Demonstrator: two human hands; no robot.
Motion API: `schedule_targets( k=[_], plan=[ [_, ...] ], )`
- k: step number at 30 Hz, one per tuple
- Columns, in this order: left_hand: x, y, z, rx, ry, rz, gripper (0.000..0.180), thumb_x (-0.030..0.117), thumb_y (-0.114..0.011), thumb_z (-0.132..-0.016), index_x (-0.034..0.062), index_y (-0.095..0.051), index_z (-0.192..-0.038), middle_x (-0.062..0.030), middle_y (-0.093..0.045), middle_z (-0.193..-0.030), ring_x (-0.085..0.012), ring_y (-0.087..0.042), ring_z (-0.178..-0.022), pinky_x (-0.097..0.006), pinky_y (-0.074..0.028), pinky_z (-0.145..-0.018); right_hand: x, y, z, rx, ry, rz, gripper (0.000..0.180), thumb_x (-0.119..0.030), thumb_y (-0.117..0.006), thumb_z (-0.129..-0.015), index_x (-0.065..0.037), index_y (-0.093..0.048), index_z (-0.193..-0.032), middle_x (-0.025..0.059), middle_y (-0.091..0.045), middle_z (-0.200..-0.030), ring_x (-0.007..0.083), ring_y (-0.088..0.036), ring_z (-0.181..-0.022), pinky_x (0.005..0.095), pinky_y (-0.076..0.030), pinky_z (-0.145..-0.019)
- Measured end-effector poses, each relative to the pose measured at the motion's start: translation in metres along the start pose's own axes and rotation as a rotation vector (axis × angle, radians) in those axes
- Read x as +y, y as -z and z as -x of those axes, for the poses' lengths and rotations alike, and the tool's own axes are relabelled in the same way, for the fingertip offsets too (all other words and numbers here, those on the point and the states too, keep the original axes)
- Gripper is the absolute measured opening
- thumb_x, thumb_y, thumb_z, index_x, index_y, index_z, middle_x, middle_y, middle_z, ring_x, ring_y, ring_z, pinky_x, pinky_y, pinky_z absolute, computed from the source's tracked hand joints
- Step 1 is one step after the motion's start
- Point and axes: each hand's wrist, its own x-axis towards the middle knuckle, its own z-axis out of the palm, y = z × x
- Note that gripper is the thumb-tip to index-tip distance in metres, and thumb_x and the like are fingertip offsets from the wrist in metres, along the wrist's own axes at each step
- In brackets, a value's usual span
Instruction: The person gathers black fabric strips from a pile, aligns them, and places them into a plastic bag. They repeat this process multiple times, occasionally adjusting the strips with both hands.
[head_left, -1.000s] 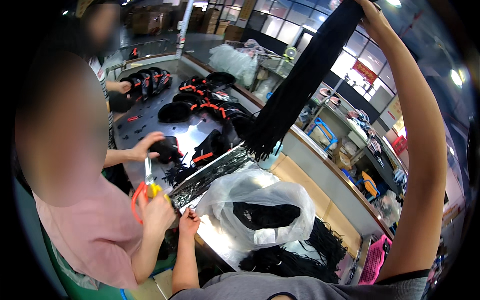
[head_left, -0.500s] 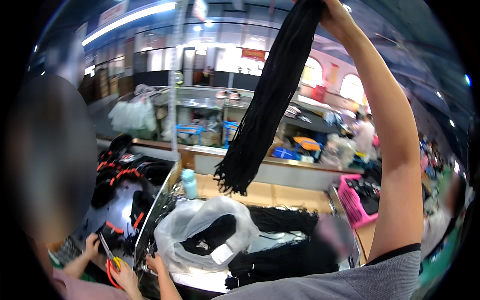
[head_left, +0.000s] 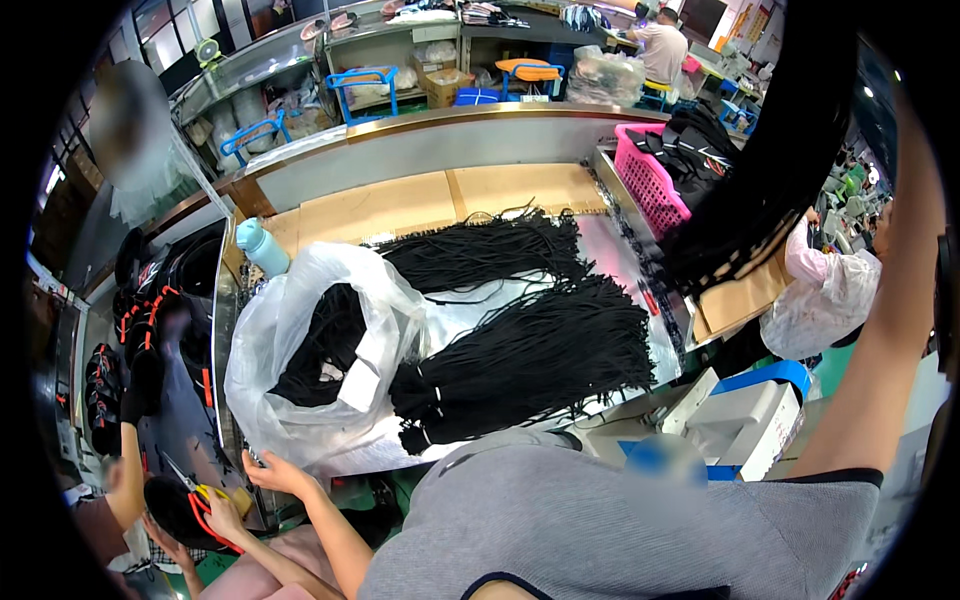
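Note:
My right arm [head_left: 900, 330] is raised along the right side, and its hand lies past the top rim. A long bundle of black cords [head_left: 770, 170] hangs from it above the table's right end. My left hand [head_left: 272, 470] rests with spread fingers on the metal table's near edge [head_left: 222, 400], touching the lower edge of a clear plastic bag [head_left: 300, 300] that holds more black cords. Beside the bag lie two big heaps of tied black cords [head_left: 530, 360], one nearer and one farther back [head_left: 480, 250].
A co-worker's hand [head_left: 225, 512] at the lower left holds red-handled scissors [head_left: 200, 500] beside black caps [head_left: 140, 340]. A pale blue bottle [head_left: 262, 245] stands behind the bag. A pink basket [head_left: 650, 180] and a white-and-blue machine [head_left: 740, 420] are on the right, near a seated person [head_left: 825, 285].
The view has tipped down from the room onto the table. The raised hand has left the picture while the bundle still hangs. My left hand stays at the bag's near edge.

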Motion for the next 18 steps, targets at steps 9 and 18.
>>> schedule_targets(
  k=[9, 18],
  plan=[
    [0.071, 0.023, 0.008, -0.235, 0.014, 0.376, 0.036, 0.006, -0.054, -0.097, -0.0017, -0.053, -0.133, -0.0125, -0.056, -0.132, -0.0237, -0.054, -0.120, -0.037, -0.042, -0.103, 0.126, -0.407, 0.201, -0.532, -0.105, -0.095, 0.037, -0.020, -0.071, -0.082, -0.001, -0.053, -0.109, 0.0260, -0.064, -0.090, 0.0451, -0.065, -0.089, 0.0484, -0.054, -0.076],
    [0.139, 0.056, 0.039, -0.415, -0.129, 0.234, 0.023, 0.006, -0.059, -0.094, 0.0023, -0.063, -0.117, -0.0100, -0.064, -0.108, -0.0221, -0.061, -0.102, -0.035, -0.049, -0.088, 0.115, -0.469, 0.291, -0.782, 0.133, 0.206, 0.068, -0.023, -0.085, -0.068, -0.003, -0.054, -0.126, 0.0118, -0.056, -0.118, 0.0307, -0.051, -0.116, 0.0450, -0.046, -0.091]
  ],
)
